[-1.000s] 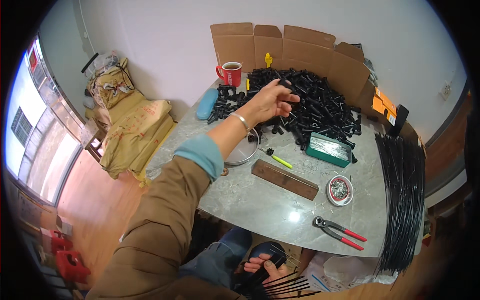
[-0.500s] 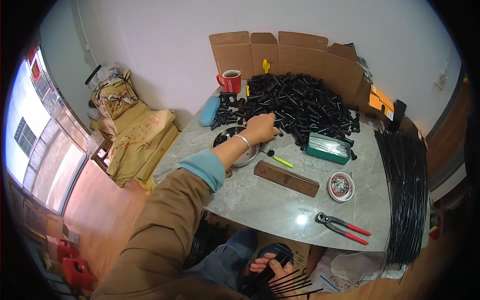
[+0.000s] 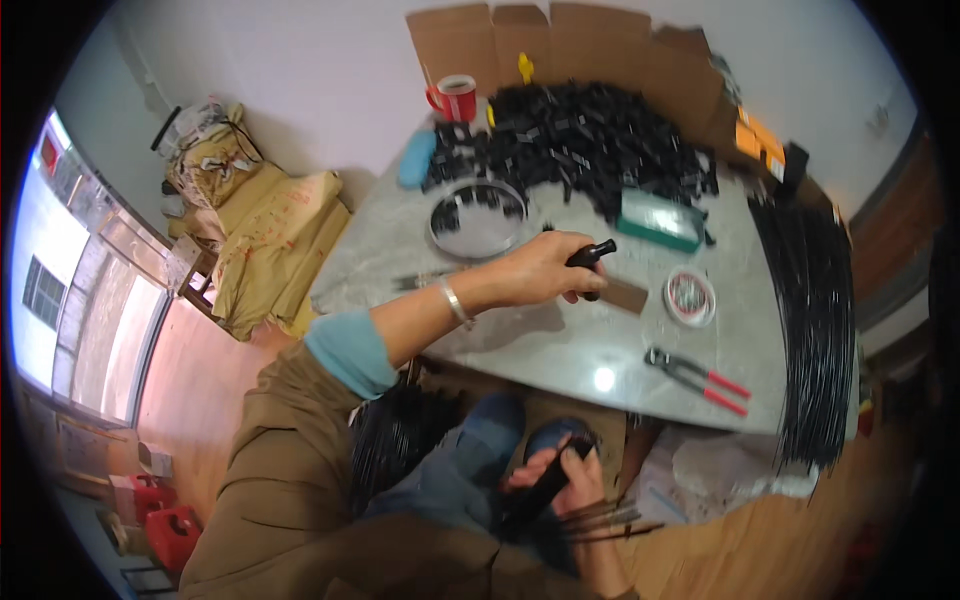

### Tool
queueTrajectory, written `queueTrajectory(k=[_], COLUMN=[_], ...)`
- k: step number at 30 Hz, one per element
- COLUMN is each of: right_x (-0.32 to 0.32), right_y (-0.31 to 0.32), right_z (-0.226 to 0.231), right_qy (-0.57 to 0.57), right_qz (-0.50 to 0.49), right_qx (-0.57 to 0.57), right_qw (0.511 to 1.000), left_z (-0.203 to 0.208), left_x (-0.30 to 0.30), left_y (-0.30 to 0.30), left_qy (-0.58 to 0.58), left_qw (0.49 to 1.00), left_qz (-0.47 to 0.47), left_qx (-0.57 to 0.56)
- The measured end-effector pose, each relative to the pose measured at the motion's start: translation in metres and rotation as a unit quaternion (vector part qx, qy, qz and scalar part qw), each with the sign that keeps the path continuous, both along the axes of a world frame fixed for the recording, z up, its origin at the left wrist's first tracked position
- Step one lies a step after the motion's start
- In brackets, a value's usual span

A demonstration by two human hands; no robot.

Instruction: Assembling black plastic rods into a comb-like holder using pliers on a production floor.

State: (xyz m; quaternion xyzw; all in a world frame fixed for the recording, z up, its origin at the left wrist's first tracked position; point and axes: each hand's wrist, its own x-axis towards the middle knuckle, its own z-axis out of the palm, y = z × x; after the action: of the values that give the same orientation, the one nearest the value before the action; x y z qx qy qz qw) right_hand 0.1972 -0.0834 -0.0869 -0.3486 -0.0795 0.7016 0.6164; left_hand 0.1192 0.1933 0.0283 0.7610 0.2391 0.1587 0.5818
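A: What does the left hand [image 3: 555, 270] have?

B: A short, tube-like black part [image 3: 592, 255], with the grip closed around it. The hand hangs above the table [image 3: 748, 318], in from the front edge, and hides some of a brown block [image 3: 626, 295].

A: And the right hand [image 3: 582, 480]?

B: It's below the front edge, over the person's lap, its grip wrapped round a black bundle [image 3: 545, 490] (too blurred for me to tell what makes it up). Thin dark rods [image 3: 612, 518] stick out by the wrist.

A: What lies around them?

B: A round dish [image 3: 475, 235] with dark pieces inside sits toward the left edge. Along the back edge spreads a big black pile [image 3: 590, 140], with a cardboard screen [image 3: 600, 48] behind it. A green box [image 3: 660, 222] stands by the pile's right end.

A: And nearer the right hand?

B: Red-handled pliers [image 3: 664, 364] near the front edge, a white-rimmed bowl [image 3: 690, 297] beyond them, and long black strands [image 3: 805, 330] along the right edge.

A: Back left corner?

B: A red mug [image 3: 458, 102] and a blue case [image 3: 416, 160].
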Motion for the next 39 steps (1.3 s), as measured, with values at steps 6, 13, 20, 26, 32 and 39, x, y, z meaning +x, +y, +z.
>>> queueTrajectory(k=[6,13,20,26,32,39], right_x=[-0.026,-0.055,-0.073,-0.076,-0.074,-0.072], right_y=[0.002,-0.006,-0.013,-0.011,-0.007,-0.007], right_z=[0.021,0.031,0.035,0.035,0.03,0.03], right_qy=[-0.038,-0.106,-0.133,-0.177,-0.147,-0.154], right_qz=[-0.024,-0.027,-0.022,-0.01,-0.014,-0.02], right_qx=[0.065,0.078,0.082,0.078,0.08,0.071], right_qw=[0.997,0.991,0.987,0.981,0.986,0.985], left_z=[-0.054,-0.079,-0.077,-0.076,-0.076,-0.077], left_x=[-0.066,-0.091,-0.101,-0.103,-0.105,-0.099], left_y=[-0.115,-0.163,-0.166,-0.163,-0.159,-0.159], left_qy=[-0.075,-0.221,-0.228,-0.235,-0.236,-0.23], left_qw=[0.957,0.847,0.861,0.866,0.863,0.869], left_qz=[0.041,0.119,0.104,0.112,0.083,0.131], left_qx=[-0.277,-0.468,-0.443,-0.428,-0.439,-0.417])
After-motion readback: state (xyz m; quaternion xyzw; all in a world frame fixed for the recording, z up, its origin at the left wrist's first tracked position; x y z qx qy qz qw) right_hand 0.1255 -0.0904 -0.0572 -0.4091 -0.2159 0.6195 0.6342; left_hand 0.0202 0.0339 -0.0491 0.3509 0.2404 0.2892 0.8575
